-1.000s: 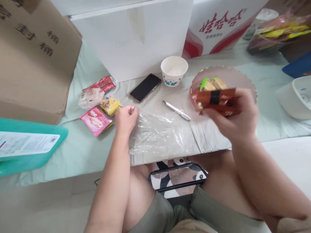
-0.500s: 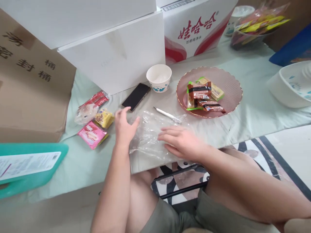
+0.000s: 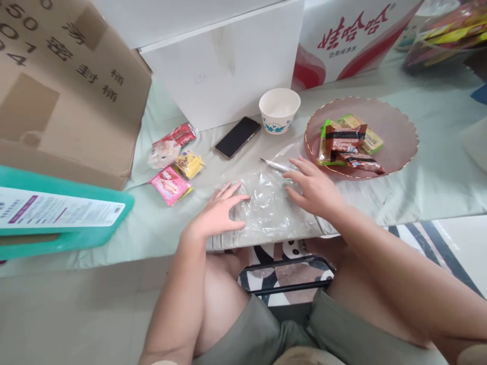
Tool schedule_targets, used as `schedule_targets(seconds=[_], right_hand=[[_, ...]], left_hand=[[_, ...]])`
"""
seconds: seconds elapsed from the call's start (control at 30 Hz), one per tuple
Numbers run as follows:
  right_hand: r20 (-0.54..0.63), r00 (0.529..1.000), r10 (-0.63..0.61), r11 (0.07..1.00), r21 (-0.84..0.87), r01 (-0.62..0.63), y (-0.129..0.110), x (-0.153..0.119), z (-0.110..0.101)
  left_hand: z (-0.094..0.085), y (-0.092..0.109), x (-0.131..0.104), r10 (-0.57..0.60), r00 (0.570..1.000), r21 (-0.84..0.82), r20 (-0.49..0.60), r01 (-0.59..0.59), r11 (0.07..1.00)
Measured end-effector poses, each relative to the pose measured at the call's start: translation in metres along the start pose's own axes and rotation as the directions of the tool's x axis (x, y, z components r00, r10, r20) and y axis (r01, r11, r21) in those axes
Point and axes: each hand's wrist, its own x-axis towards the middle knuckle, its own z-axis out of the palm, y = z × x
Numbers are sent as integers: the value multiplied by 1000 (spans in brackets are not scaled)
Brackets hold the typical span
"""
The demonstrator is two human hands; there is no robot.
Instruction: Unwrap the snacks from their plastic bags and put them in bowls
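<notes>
A clear plastic bag [image 3: 266, 203] lies crinkled and flat near the table's front edge. My left hand [image 3: 218, 213] rests at the bag's left side, fingers spread. Across from it, my right hand [image 3: 314, 187] touches the bag's right side, its fingers apart too. Just beyond the right fingertips is a white pen [image 3: 274, 165], partly covered by the hand or bag. Behind the bag lies a black phone [image 3: 238, 137]. Wrapped snacks sit to the left: a pink packet [image 3: 170, 185], a yellow packet [image 3: 189, 164], a clear wrapped piece [image 3: 163, 154] and red packets [image 3: 182, 134].
A pink scalloped plate [image 3: 397, 137] holds several wrapped snacks. Beside the phone stands a paper bowl [image 3: 279, 111]. White boxes [image 3: 236, 71] line the back, with a brown carton [image 3: 76, 101] and a green plastic container [image 3: 110, 223] at the left.
The view has shifted left. My left hand has come down from near the phone onto the bag's left side, and my right hand has moved toward the pen. The bag lies flatter.
</notes>
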Motion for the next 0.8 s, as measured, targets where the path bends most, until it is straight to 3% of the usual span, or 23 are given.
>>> schedule_targets(seconds=[0.1, 0.2, 0.27, 0.33, 0.4, 0.47, 0.57, 0.67, 0.7, 0.73, 0.8], right_hand=[[-48, 999, -2, 1000, -11, 2, -8, 0, -7], [-52, 986, -157, 986, 55, 159, -26, -2, -14], [106, 942, -319, 943, 129, 305, -38, -7, -13], [330, 851, -408, 912, 181, 367, -46, -13, -8], [489, 781, -389, 921, 180, 346, -49, -19, -4], [552, 757, -349, 936, 173, 306, -49, -25, -4], [563, 760, -325, 945, 166, 281, -47, -32, -9], [540, 780, -316, 945, 110, 307, -45, -36, -12], [531, 787, -315, 944, 87, 319, -43, -37, -12], [522, 792, -317, 941, 71, 330, -42, -36, -12], [509, 792, -336, 934, 75, 348, -40, -35, -11]], left_hand=[[-4, -4, -14, -5, 998, -69, -58, 1, 998], [-4, -1, -21, -45, 975, -118, -216, 20, 993], [-5, 2, -19, -102, 949, -78, -299, 82, 994], [-6, 3, -8, -152, 933, -22, -327, 153, 988], [-8, -1, 7, -194, 922, -13, -334, 201, 979], [-10, -7, 24, -229, 904, -56, -361, 224, 973], [-13, -16, 38, -255, 838, -123, -482, 224, 967], [-15, -14, 25, -214, 738, -127, -640, 173, 977], [-14, -10, 16, -178, 744, -115, -644, 135, 984], [-13, -5, 6, -131, 789, -99, -600, 89, 991], [-7, 6, -14, -26, 931, -68, -365, 2, 998]])
